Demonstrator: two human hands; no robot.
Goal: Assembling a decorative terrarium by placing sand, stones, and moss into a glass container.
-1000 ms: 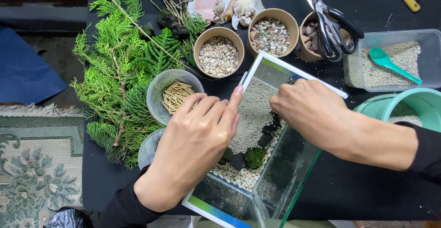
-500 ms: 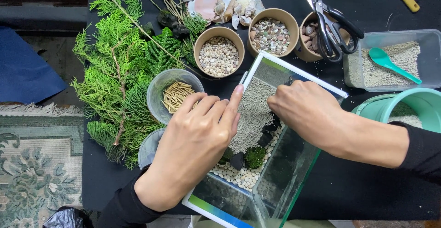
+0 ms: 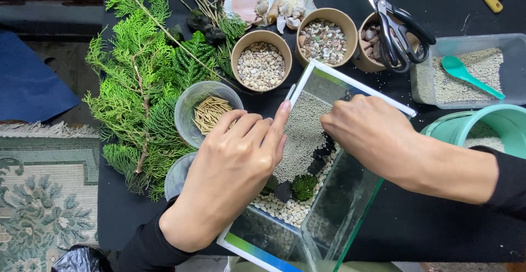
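Head view: glass tank (image 3: 323, 211) at worktop centre, long axis near-left to far-right; left hand (image 3: 230, 173) with fingers loosely together on left rim; right hand (image 3: 372, 135) inside over gravel (image 3: 301, 140), grip hidden.

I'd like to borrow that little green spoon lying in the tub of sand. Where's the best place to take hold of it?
Take the green spoon by its long handle, the end toward the tub's right side, pinching from above. The bowl end rests on the sand at upper left, while the slim handle lies slanted and uncovered, well away from both hands, so nothing blocks a reach down from over the open tub.
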